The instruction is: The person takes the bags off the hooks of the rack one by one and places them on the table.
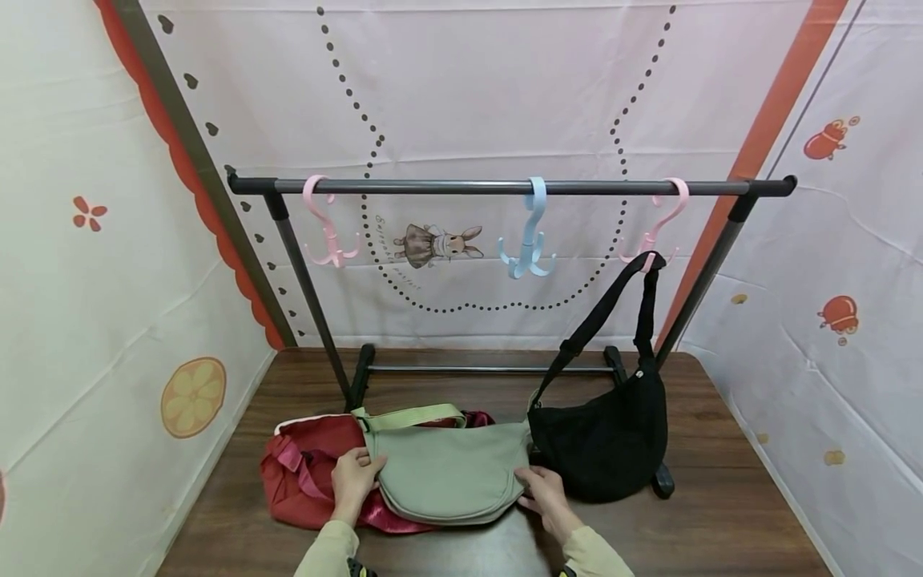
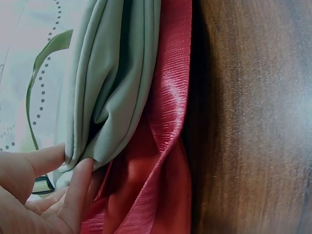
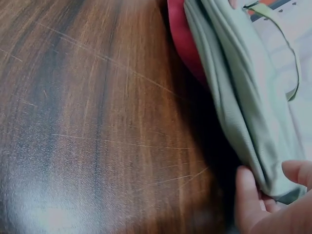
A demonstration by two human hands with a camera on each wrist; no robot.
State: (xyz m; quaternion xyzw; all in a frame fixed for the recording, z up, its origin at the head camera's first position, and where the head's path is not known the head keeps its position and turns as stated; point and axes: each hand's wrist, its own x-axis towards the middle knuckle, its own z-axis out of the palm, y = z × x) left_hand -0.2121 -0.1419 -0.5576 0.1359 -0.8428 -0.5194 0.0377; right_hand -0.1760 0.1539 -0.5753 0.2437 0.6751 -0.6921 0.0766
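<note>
Both hands hold a sage-green shoulder bag (image 1: pixel 450 473) by its two ends, above the wooden table. My left hand (image 1: pixel 353 479) pinches the left end between thumb and fingers; the left wrist view shows the thumb on one side of the bag's corner (image 2: pixel 105 126) and fingers on the other. With thumb and fingers my right hand (image 1: pixel 544 495) pinches the right end (image 3: pixel 273 180). The bag's light green strap (image 1: pixel 414 416) arches over its top edge. Behind and left of it lies a red bag (image 1: pixel 310 489), partly hidden by the green one.
A black bag (image 1: pixel 606 445) hangs by its strap from the right pink hook (image 1: pixel 652 228) on a dark metal rack (image 1: pixel 447 187). A blue hook (image 1: pixel 530 240) and a left pink hook (image 1: pixel 332 232) hang bare. The rack's feet stand on the wooden table (image 1: pixel 692 513).
</note>
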